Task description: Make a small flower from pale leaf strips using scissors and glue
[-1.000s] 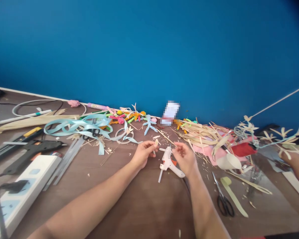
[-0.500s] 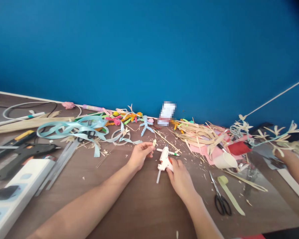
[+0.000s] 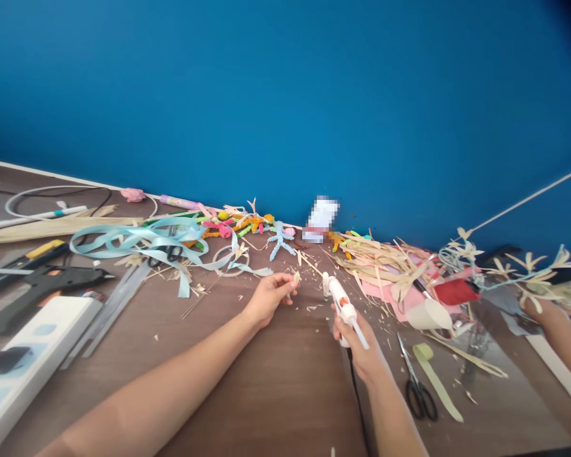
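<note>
Head view, far left: a white power strip (image 3: 28, 355) and a black glue gun (image 3: 42, 289) are seen lying on the bench (image 3: 276, 393), untouched as they were a second ago.
Blue ribbon (image 3: 143, 241): loops are left heaped behind them, well apart from both hands.
Left hand (image 3: 266, 298): it is closed in a pinch on a small pale piece (image 3: 296, 277), which is held just above the bench in much the same spot as before.
White glue gun (image 3: 340, 298): half a second ago it lay on the bench under the right hand. It is now lifted and tilted, its nozzle turned towards the pinched piece, near it but not touching.
Right hand (image 3: 361, 349): it is wrapped round the gun's grip. Whether the trigger is pressed cannot be told.
Meaning of the change: the gun has been brought from rest into use, aimed at the piece.
Scissors (image 3: 416, 387): black-handled, they are left flat on the bench to the right.
Far right: another person's hand (image 3: 547, 314) is seen among pale straw stems, apart from all this.
</note>
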`<action>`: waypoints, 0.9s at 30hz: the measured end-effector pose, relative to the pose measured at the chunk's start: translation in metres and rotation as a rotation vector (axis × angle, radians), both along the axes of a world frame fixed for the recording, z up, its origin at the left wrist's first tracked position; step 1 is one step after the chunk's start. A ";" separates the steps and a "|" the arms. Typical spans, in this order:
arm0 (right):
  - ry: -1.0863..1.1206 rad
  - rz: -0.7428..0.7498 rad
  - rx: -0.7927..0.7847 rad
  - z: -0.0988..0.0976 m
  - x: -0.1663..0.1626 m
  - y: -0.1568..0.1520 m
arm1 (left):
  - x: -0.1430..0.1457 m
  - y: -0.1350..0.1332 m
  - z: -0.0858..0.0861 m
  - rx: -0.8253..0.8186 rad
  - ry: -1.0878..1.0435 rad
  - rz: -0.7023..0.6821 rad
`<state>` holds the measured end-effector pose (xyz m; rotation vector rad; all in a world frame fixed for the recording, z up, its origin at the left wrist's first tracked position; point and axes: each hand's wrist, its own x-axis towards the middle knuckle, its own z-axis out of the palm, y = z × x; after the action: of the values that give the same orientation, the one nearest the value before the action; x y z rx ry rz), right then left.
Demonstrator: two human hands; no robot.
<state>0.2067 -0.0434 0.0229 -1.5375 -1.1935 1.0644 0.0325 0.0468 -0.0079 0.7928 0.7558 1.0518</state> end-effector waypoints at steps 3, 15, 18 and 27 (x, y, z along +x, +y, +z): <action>-0.080 0.031 -0.036 -0.002 -0.004 0.001 | -0.003 -0.003 0.006 0.088 0.003 0.010; 0.245 0.027 -0.017 -0.007 0.006 -0.004 | 0.008 -0.012 0.004 0.102 0.088 -0.147; 0.298 -0.031 0.037 -0.006 0.007 -0.009 | 0.007 -0.011 0.007 0.018 0.081 -0.113; 0.224 0.106 0.093 -0.014 -0.004 -0.019 | 0.007 -0.011 0.012 -0.124 -0.001 -0.173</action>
<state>0.2028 -0.0620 0.0086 -1.2593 -1.1616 1.1990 0.0397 0.0354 0.0044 0.7376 0.7311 0.8426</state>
